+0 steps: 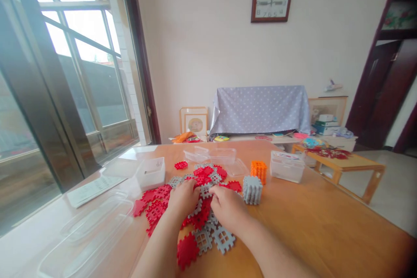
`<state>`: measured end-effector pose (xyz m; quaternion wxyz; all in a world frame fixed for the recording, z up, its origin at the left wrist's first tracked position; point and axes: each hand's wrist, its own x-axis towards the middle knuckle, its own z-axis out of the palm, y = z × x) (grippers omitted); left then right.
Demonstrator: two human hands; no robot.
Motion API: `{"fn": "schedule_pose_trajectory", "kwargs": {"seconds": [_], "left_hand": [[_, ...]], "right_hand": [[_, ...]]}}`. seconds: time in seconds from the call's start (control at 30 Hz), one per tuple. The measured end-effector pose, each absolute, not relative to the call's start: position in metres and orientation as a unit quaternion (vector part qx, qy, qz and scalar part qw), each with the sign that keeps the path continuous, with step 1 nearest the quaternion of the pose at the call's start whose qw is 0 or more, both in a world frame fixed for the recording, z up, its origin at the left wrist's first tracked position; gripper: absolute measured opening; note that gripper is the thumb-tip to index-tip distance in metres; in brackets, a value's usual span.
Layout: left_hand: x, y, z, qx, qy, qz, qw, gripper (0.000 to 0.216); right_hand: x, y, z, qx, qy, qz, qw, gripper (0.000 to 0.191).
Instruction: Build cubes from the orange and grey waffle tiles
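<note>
A pile of red and grey square interlocking tiles (202, 178) is spread over the wooden table (309, 230). My left hand (183, 200) lies on the red tiles with its fingers curled into the pile. My right hand (228, 207) rests beside it, fingers bent and pinching at a grey tile (205, 191) between the two hands. A finished grey cube (252, 189) stands just right of my right hand, and an orange cube (259, 170) stands behind it. Several loose tiles (208, 241) lie near my wrists.
Clear plastic boxes and lids (97, 226) sit at the left, a white box (151, 173) behind them, more clear boxes (286, 166) at the back. A paper sheet (93, 190) lies by the window. A low wooden table (345, 163) stands to the right.
</note>
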<state>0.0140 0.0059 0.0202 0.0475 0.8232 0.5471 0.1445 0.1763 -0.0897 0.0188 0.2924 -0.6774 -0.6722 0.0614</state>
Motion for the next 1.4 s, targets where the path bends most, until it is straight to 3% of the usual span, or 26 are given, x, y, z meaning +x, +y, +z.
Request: {"fn": "schedule_pose_trajectory", "kwargs": {"seconds": [0.17,0.4,0.5,0.67,0.77,0.87,0.93,1.07,1.27,1.4], "left_hand": [[0.015,0.007,0.016,0.811,0.565,0.14,0.055,0.036],[0.026,-0.003,0.01,0.855,0.484,0.15,0.109,0.074],[0.027,-0.003,0.009,0.858,0.483,0.138,0.111,0.065],[0.022,0.006,0.006,0.84,0.504,0.17,0.102,0.026],[0.018,0.012,0.005,0.828,0.517,0.193,0.106,0.021],[0.016,0.015,0.008,0.805,0.546,0.203,0.111,0.022],[0.014,0.015,0.011,0.782,0.575,0.214,0.11,0.027],[0.011,0.012,0.021,0.741,0.624,0.231,0.092,0.032],[0.003,0.011,0.026,0.699,0.669,0.238,0.084,0.031],[0.002,0.011,0.026,0.699,0.674,0.235,0.05,0.03]], "right_hand": [[0.193,-0.089,0.029,-0.732,-0.615,0.037,0.29,0.033],[0.201,-0.074,0.007,-0.717,-0.623,0.104,0.295,0.05],[0.196,-0.07,-0.002,-0.673,-0.638,0.143,0.345,0.053],[0.177,-0.072,-0.004,-0.534,-0.652,0.28,0.459,0.062],[0.171,-0.072,-0.004,-0.447,-0.651,0.35,0.505,0.062],[0.179,-0.068,-0.004,-0.496,-0.621,0.295,0.53,0.057],[0.188,-0.065,-0.004,-0.581,-0.603,0.212,0.504,0.054],[0.2,-0.063,-0.006,-0.685,-0.619,0.102,0.37,0.054],[0.194,-0.065,-0.005,-0.74,-0.627,0.072,0.232,0.059],[0.194,-0.066,-0.003,-0.734,-0.626,0.107,0.239,0.061]]}}
